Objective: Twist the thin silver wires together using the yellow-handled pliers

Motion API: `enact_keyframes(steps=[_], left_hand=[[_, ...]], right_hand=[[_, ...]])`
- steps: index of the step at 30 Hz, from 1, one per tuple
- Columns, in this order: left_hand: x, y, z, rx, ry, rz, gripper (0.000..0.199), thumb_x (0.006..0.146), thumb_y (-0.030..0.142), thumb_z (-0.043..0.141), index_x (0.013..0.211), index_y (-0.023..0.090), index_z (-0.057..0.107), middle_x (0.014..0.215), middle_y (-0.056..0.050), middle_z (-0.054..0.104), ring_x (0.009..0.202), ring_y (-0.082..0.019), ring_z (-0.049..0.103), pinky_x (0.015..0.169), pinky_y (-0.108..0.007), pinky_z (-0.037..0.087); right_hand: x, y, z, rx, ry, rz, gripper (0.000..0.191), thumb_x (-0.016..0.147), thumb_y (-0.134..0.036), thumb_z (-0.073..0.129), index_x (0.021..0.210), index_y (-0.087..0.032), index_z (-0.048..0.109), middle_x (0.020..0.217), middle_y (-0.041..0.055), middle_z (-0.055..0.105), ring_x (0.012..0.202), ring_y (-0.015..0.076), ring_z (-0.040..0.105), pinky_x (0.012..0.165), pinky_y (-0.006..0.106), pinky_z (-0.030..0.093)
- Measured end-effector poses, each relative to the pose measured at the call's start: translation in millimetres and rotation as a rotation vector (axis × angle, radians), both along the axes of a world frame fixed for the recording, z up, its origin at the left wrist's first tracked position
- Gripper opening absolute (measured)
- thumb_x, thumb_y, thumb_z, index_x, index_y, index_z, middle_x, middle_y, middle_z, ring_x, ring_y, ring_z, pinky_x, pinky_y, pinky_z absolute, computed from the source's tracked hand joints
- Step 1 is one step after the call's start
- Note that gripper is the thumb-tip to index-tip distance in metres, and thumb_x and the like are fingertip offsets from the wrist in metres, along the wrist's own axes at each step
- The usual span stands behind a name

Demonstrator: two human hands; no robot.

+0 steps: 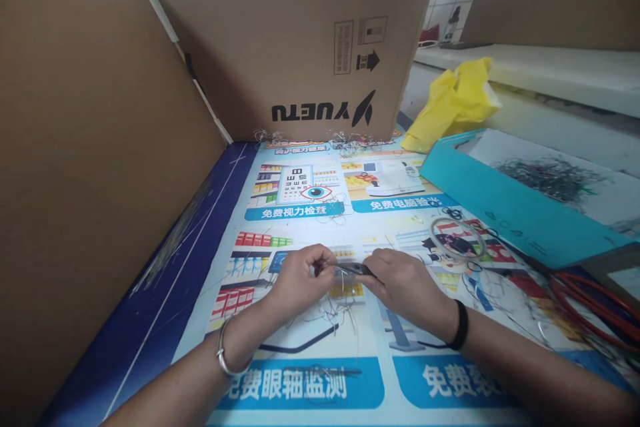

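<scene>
By the narrowly closed left hand (306,273), thin wire (330,265) seems to be pinched; dark pliers (356,268), held crosswise between both, are gripped by the right hand (405,285), tips pointed left. Below, a printed sheet (310,227) is spread, flanked by cardboard (90,113) at left and a turquoise box (480,190) at right.

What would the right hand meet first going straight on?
Most likely the left hand: the dark tool in the right hand points toward it, though exact depth is hard to judge.
</scene>
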State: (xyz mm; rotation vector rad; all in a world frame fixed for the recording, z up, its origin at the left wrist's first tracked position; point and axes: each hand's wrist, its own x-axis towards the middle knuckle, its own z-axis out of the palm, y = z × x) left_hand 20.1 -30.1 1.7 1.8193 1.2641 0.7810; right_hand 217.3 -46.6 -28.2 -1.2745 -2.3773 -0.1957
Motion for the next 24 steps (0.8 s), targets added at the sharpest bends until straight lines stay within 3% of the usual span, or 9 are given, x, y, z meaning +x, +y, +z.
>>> enact_keyframes(steps=[6, 14, 24], left_hand=[[-1.4, 1.1, -5.0, 0.023, 0.015, -0.01, 0.016, 0.066, 0.012, 0.048, 0.069, 0.016, 0.063, 0.062, 0.001, 0.059, 0.059, -0.012, 0.052, 0.061, -0.022, 0.043], [-2.2, 1.2, 0.6, -0.04, -0.023, -0.012, 0.012, 0.066, 0.013, 0.05, 0.069, 0.015, 0.061, 0.058, 0.003, 0.054, 0.055, -0.01, 0.049, 0.056, -0.02, 0.04], [-3.1, 4.0, -1.5, 0.037, 0.042, -0.086, 0.023, 0.068, 0.008, 0.047, 0.072, 0.017, 0.067, 0.068, 0.0, 0.062, 0.068, -0.014, 0.057, 0.066, -0.023, 0.043]], right_hand=[[-2.0, -1.4, 0.1, -0.052, 0.02, 0.011, 0.031, 0.088, -0.037, 0.045, 0.069, -0.016, 0.057, 0.065, 0.0037, 0.058, 0.062, 0.0141, 0.053, 0.057, 0.024, 0.035], [-1.6, -1.3, -0.3, -0.061, 0.007, 0.002, 0.032, 0.088, -0.038, 0.044, 0.068, -0.016, 0.056, 0.065, 0.004, 0.058, 0.062, 0.0138, 0.053, 0.057, 0.024, 0.035], [-1.6, -2.5, -2.0, -0.098, 0.037, 0.01, 0.035, 0.09, -0.04, 0.04, 0.071, -0.016, 0.057, 0.066, 0.0038, 0.058, 0.062, 0.0136, 0.053, 0.056, 0.023, 0.035]])
